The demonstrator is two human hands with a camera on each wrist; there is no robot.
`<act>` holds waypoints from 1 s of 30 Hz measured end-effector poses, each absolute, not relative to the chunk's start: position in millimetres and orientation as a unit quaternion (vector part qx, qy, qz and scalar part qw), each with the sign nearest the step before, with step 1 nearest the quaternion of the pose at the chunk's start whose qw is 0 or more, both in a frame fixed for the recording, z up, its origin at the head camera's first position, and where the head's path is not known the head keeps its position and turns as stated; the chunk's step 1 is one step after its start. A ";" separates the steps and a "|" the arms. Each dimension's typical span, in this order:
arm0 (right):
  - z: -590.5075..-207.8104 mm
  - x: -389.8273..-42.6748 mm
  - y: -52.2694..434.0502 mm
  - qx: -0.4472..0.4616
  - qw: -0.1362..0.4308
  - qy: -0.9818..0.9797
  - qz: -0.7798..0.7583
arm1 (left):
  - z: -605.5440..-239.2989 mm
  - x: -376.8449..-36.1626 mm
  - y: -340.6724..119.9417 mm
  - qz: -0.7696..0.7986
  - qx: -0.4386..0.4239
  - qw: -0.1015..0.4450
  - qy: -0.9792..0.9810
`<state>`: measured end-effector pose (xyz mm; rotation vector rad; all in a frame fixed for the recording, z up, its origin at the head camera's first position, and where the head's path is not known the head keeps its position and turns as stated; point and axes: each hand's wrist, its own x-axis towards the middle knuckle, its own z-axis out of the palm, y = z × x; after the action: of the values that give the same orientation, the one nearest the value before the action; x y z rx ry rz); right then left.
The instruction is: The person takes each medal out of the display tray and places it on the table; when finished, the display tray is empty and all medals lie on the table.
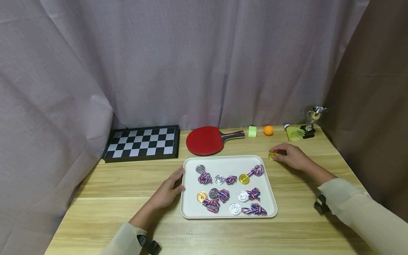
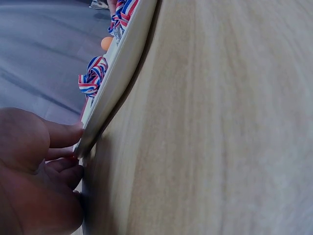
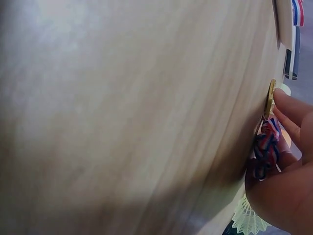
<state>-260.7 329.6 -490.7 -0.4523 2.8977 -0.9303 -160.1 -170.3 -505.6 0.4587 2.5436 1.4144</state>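
Note:
A white rectangular tray (image 1: 227,161) lies on the wooden table, holding several gold and silver medals with bundled red, white and blue ribbons, among them a gold medal (image 1: 244,179). My left hand (image 1: 169,189) rests against the tray's left edge. Its thumb (image 2: 66,134) and fingers touch the outer side of the rim in the left wrist view. Right of the tray's far corner, my right hand (image 1: 291,156) pinches another gold medal (image 1: 272,156) close to the tabletop. The right wrist view shows that medal's bundled ribbon (image 3: 266,149) under the palm; the hand hides it from the head view.
Along the back stand or lie a black-and-white chessboard (image 1: 141,143), a red table tennis paddle (image 1: 204,141), a light green block (image 1: 252,131), an orange ball (image 1: 268,130), a yellow shuttlecock (image 1: 294,133) and a small trophy cup (image 1: 313,117). Grey curtains (image 1: 204,63) hang behind.

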 end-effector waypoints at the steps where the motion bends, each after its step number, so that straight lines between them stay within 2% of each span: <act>1: -489.8 -260.3 330.0 -0.150 0.031 0.941 -0.302 | -505.4 -160.0 -170.1 0.479 0.154 0.098 0.858; 14: -467.8 -253.4 324.0 -0.143 0.040 0.934 -0.326 | -504.8 -159.4 -169.7 0.479 0.155 0.096 0.859; 23: -445.3 -237.4 289.1 -0.193 0.022 0.921 -0.338 | -504.1 -158.5 -169.5 0.477 0.152 0.098 0.860; 30: -449.2 -223.1 248.3 -0.227 0.085 0.900 -0.364 | -503.2 -158.5 -169.6 0.475 0.153 0.098 0.861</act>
<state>-223.1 248.3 -449.2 -0.6755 2.6824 -1.0842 -158.5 -169.6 -503.2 0.4524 2.5471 1.4070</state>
